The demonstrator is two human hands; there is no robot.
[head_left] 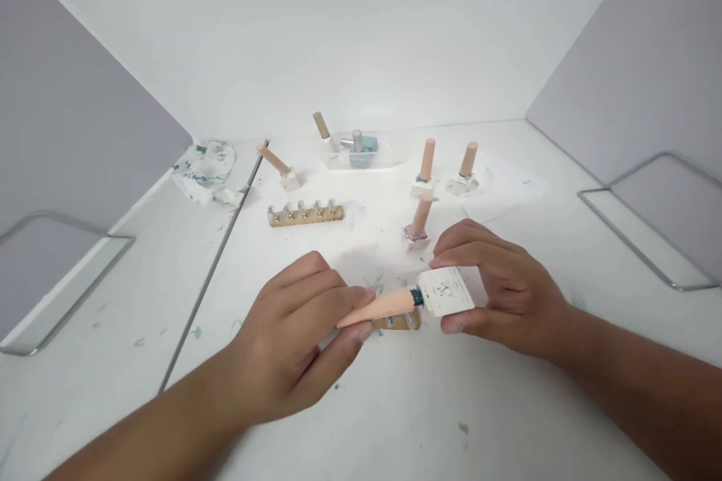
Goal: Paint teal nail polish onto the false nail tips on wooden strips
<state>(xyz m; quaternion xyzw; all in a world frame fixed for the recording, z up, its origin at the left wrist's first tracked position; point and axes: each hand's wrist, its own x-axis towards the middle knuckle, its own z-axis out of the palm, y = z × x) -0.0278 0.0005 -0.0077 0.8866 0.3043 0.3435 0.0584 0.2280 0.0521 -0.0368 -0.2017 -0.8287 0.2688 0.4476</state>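
A nail polish bottle (447,291) with a square white body lies sideways between my hands, a dark teal ring showing at its neck. My left hand (304,331) pinches the end of its long peach cap between thumb and fingers. Around the square body, the fingers and thumb of my right hand (508,285) are closed. Beneath the bottle, a wooden strip with nail tips (411,320) is partly hidden by the cap and my left hand. Just beyond my hands stands another peach-capped polish bottle (418,225).
Two more peach-capped bottles (427,165) stand at the back right, and one leaning bottle (282,169) is at the back left. A clear tray (338,160) holds several bottles. A strip of nail tips (307,215) and stained crumpled paper (206,165) lie to the left. Metal wire frames flank both sides.
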